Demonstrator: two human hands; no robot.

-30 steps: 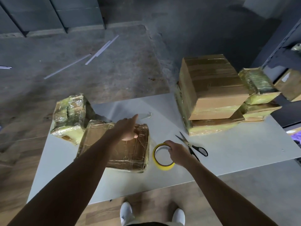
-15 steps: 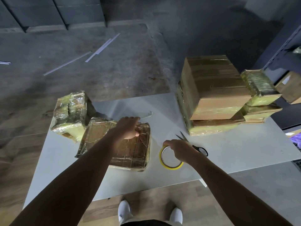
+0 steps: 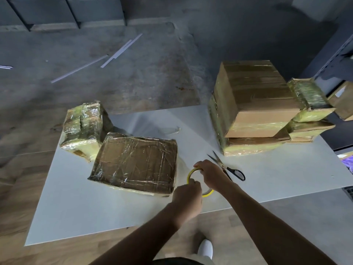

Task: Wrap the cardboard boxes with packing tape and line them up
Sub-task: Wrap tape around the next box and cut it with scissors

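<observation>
A flat cardboard box (image 3: pixel 135 162) covered in shiny tape lies on the white table (image 3: pixel 91 213), left of centre. Just right of it both hands hold a yellow roll of packing tape (image 3: pixel 191 174). My right hand (image 3: pixel 211 172) grips the roll's far rim. My left hand (image 3: pixel 188 194) pinches the near side of the roll, hiding part of it. A smaller wrapped box (image 3: pixel 84 127) stands at the table's far left.
Black-handled scissors (image 3: pixel 229 168) lie open just right of my right hand. A stack of large taped boxes (image 3: pixel 252 104) with smaller wrapped boxes (image 3: pixel 309 104) beside it fills the far right. A tape scrap (image 3: pixel 172 130) lies mid-table. My shoe (image 3: pixel 205 248) shows below the near edge.
My left hand left the top of the flat box and came back to the tape roll. The roll has tipped up in my right hand.
</observation>
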